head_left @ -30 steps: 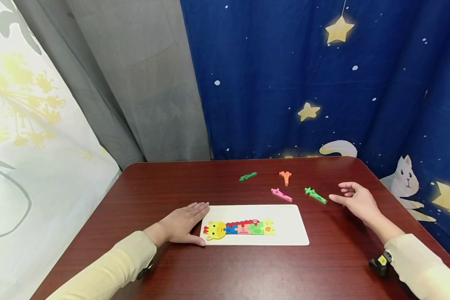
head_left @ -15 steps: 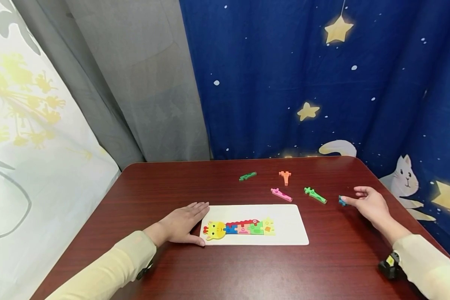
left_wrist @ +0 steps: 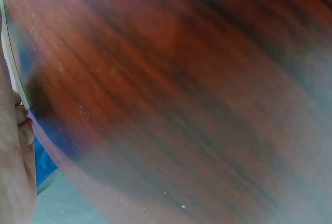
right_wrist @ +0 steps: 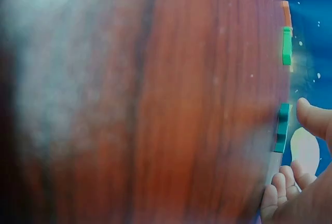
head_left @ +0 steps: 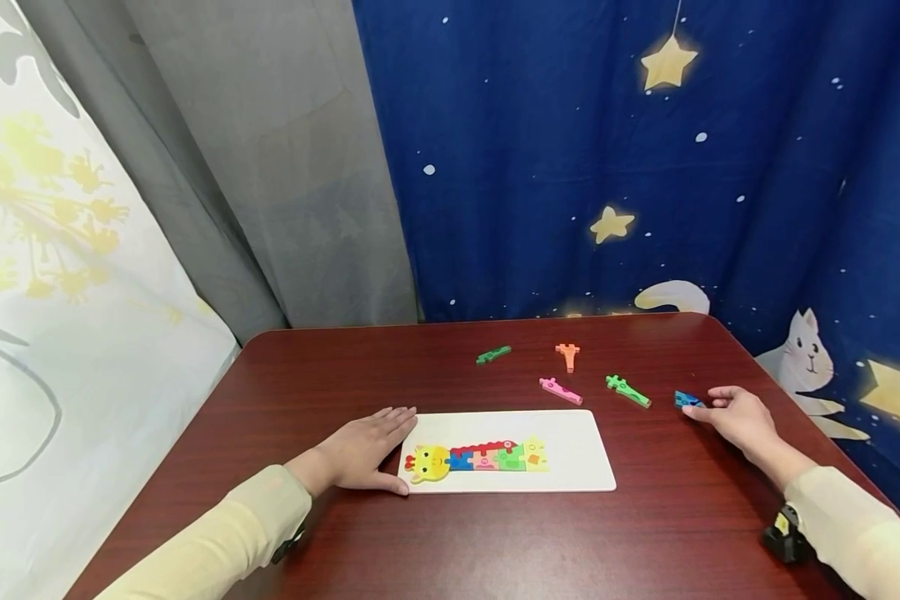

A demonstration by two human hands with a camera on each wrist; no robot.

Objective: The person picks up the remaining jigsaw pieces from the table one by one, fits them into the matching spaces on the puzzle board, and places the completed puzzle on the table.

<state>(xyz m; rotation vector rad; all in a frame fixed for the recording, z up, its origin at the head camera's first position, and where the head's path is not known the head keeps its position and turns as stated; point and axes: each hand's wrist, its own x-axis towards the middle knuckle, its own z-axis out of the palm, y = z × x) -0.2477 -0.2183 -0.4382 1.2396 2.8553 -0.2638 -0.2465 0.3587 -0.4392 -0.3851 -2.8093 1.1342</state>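
Observation:
My left hand (head_left: 375, 446) rests, fingers extended, on the left end of a white puzzle board (head_left: 577, 450). A row of joined giraffe puzzle pieces (head_left: 487, 458), with a yellow head, blue, pink, green and pale yellow parts and a red mane, lies on that board. At the table's right, my right hand (head_left: 742, 421) is beside a blue puzzle piece (head_left: 687, 400). Its thumb overlaps the piece's near edge in the head view. From the right wrist, thumb and fingers appear spread, with the piece (right_wrist: 281, 128) lying beyond them; whether they touch it, I cannot tell.
Behind the board lie loose puzzle pieces: dark green (head_left: 493, 355), orange (head_left: 567, 357), pink (head_left: 560, 391) and light green (head_left: 627, 391). The brown table (head_left: 345, 367) ends at the back before blue and grey curtains (head_left: 570, 167).
My right hand has moved to the right, from near the light green piece to the blue one, which has come into sight. The left hand and the board keep their place.

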